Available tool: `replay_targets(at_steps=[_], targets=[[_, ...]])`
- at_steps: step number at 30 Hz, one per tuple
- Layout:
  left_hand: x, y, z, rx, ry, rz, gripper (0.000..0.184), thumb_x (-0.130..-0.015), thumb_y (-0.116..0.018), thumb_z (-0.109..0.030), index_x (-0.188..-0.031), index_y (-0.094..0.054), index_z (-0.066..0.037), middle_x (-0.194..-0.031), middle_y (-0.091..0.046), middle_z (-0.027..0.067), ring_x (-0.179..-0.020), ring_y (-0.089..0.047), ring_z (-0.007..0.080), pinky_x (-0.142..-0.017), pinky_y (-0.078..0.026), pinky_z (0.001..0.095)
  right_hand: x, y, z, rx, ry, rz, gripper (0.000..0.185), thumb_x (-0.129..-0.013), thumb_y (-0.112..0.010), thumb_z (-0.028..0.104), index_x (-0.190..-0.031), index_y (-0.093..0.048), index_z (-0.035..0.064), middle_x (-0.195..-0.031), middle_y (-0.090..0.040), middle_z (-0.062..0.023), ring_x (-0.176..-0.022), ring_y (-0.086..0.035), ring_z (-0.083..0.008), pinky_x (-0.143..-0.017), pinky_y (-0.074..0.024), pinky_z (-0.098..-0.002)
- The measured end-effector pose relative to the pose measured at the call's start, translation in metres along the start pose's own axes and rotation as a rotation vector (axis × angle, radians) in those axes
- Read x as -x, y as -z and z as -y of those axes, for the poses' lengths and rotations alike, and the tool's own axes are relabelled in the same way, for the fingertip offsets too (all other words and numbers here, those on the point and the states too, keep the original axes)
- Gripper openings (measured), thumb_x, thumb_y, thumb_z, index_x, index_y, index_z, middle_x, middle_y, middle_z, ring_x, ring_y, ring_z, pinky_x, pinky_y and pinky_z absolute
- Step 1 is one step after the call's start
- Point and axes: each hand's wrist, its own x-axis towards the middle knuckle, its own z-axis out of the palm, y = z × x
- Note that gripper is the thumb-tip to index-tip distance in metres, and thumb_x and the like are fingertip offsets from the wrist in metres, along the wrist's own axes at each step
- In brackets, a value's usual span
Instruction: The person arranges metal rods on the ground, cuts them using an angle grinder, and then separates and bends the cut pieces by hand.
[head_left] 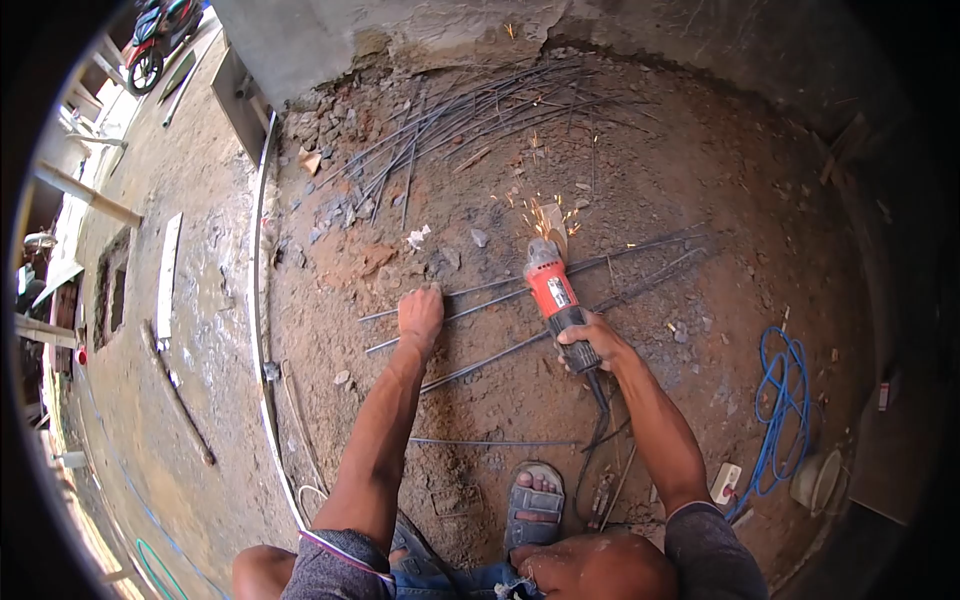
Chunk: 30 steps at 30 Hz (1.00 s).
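My right hand (588,340) is wrapped round the black rear body of a red angle grinder (552,290). Orange sparks (545,212) fly from the grinder's head, around its disc. The grinder head is over thin metal rods (620,252) lying on the dirt. To the left, my left hand (421,312) is closed at a rod (475,291), with its fingers pressed together; the part inside the fingers is hidden. A second rod (455,317) runs just below that hand, and another (480,366) lies nearer my feet. The grinder's black cable (602,405) hangs down toward the ground.
Many loose rods (450,125) lie piled near the wall (640,30). A blue coiled cable (780,410) and a white socket block (726,483) are at the right. A long pale pipe (257,260) runs down the left. My sandalled foot (535,505) is below. A motorcycle (150,50) stands far left.
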Motion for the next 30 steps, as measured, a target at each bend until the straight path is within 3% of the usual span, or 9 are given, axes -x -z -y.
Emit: replay_targets(at_steps=[24, 27, 30], targets=[[0.0001, 0.0062, -0.0035, -0.028, 0.019, 0.038, 0.017, -0.088, -0.048, -0.012, -0.087, -0.064, -0.007, -0.088, -0.068, 0.0121, -0.082, -0.068, 0.0293, -0.07, -0.053, 0.0391, -0.0045, 0.004, -0.0022, 0.002, -0.024, -0.012, 0.045, -0.068, -0.072, 0.012, -0.107, -0.05, 0.0048, -0.078, -0.056, -0.0074, -0.058, -0.063, -0.0215, -0.047, -0.0549, -0.0365], [0.0002, 0.0024, -0.0004, 0.025, 0.007, 0.015, 0.013, -0.087, -0.048, -0.011, -0.086, -0.059, -0.005, -0.085, -0.066, 0.0153, -0.077, -0.067, 0.0347, -0.066, -0.053, 0.0437, -0.0021, 0.0067, -0.0045, 0.002, -0.014, 0.006, 0.045, -0.068, -0.072, 0.012, -0.107, -0.05, 0.0047, -0.078, -0.056, -0.0074, -0.058, -0.064, -0.0214, -0.047, -0.0549, -0.0365], [-0.0005, 0.001, -0.0006, 0.02, 0.02, 0.025, 0.013, -0.087, -0.048, -0.012, -0.086, -0.059, -0.005, -0.085, -0.066, 0.0154, -0.076, -0.067, 0.0349, -0.066, -0.053, 0.044, -0.0015, 0.0079, -0.0056, 0.01, -0.007, 0.01, 0.045, -0.068, -0.072, 0.012, -0.107, -0.05, 0.0047, -0.078, -0.056, -0.0074, -0.058, -0.064, -0.0213, -0.047, -0.0549, -0.0365]])
